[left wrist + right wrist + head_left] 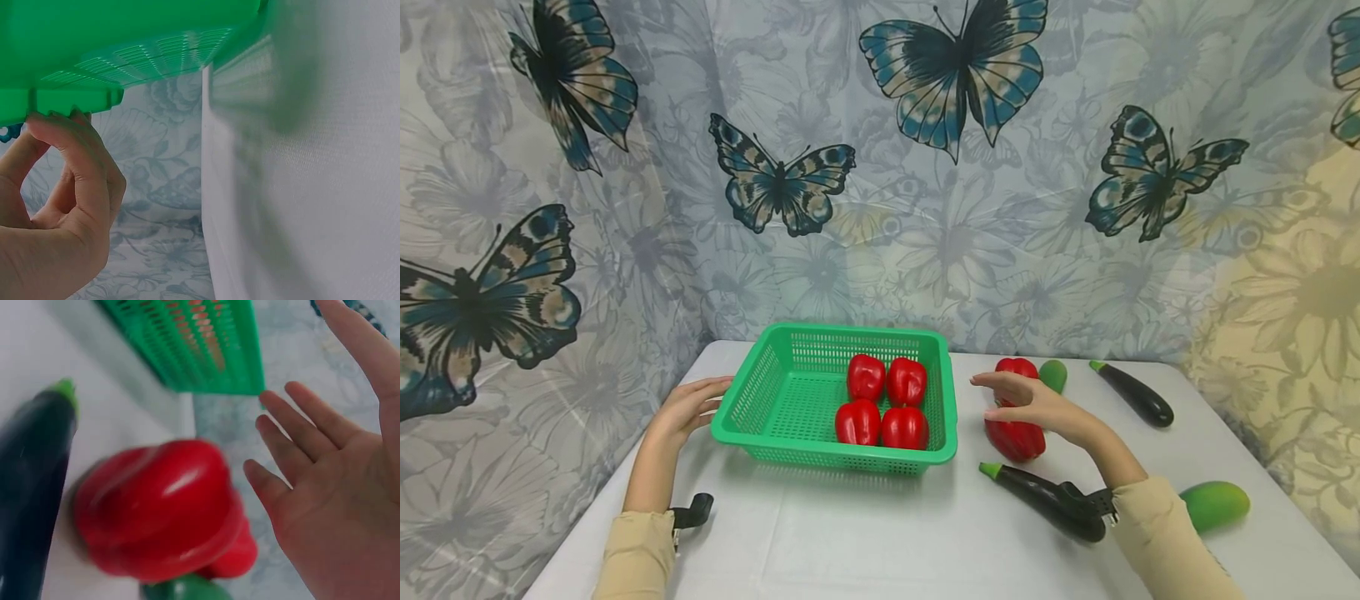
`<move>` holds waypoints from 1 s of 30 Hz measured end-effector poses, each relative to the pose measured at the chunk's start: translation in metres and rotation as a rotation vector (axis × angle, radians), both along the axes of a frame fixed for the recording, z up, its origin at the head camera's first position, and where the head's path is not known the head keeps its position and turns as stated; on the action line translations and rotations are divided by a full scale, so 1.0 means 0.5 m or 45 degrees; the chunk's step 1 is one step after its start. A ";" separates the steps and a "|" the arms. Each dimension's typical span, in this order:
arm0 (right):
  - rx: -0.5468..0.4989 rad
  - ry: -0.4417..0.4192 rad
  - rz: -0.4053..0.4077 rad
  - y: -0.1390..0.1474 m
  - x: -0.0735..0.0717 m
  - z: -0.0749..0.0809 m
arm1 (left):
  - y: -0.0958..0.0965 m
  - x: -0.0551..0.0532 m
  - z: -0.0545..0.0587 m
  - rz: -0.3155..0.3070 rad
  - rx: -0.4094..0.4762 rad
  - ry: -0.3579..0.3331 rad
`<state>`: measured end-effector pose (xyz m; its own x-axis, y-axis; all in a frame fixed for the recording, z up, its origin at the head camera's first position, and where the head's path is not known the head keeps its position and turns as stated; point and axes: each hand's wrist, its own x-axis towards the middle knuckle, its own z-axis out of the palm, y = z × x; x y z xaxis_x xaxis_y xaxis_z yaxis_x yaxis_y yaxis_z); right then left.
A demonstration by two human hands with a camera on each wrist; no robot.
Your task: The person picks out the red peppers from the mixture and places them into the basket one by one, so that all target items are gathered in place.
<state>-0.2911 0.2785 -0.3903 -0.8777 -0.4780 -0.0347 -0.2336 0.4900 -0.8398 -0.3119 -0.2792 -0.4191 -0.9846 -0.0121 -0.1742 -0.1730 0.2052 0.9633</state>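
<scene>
A green plastic basket (752, 408) stands on the white table, with several red bell peppers (905, 428) in its right half. At its left rim is my left hand (681, 408), fingers bent loosely and fingertips right at the rim's outer edge in the left wrist view. My right hand (1037, 404) hovers to the right of the basket, fingers spread and thumb apart, holding nothing. Beneath it, and partly hidden by it, lie more red bell peppers (1017, 440). The right wrist view shows a close pepper (162, 509) beside the bare palm.
One eggplant (1045, 500) lies in front of the right hand, under the wrist; another eggplant (1131, 393) lies at the back right. A small green vegetable (1053, 375) sits behind the peppers. A green mango-like fruit (1216, 505) is by the right sleeve. Butterfly-patterned cloth (925, 250) hangs behind.
</scene>
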 end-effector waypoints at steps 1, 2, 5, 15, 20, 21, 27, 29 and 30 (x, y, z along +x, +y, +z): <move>-0.007 -0.009 -0.010 0.005 0.000 -0.003 | 0.000 0.000 0.000 -0.002 0.003 0.000; -0.020 -0.009 -0.008 0.010 0.001 -0.006 | 0.000 0.000 0.000 -0.001 0.005 0.002; -0.047 -0.017 -0.039 0.023 0.002 -0.014 | -0.001 0.000 0.000 0.001 0.007 0.000; 0.026 -0.048 -0.265 0.043 0.014 -0.028 | -0.001 -0.005 -0.003 0.019 0.010 -0.006; 0.000 0.042 -0.290 0.052 0.017 -0.042 | 0.000 -0.003 0.000 0.013 0.020 -0.010; -0.006 0.049 -0.289 0.054 0.019 -0.045 | 0.000 -0.003 0.000 0.012 0.017 -0.011; -0.038 0.046 -0.273 0.064 0.026 -0.068 | -0.002 -0.003 0.000 0.006 0.026 -0.017; -0.032 0.037 -0.271 0.065 0.028 -0.074 | -0.002 -0.003 0.000 0.004 0.032 -0.019; -0.031 0.029 -0.274 0.066 0.029 -0.077 | -0.002 -0.003 0.000 0.006 0.036 -0.019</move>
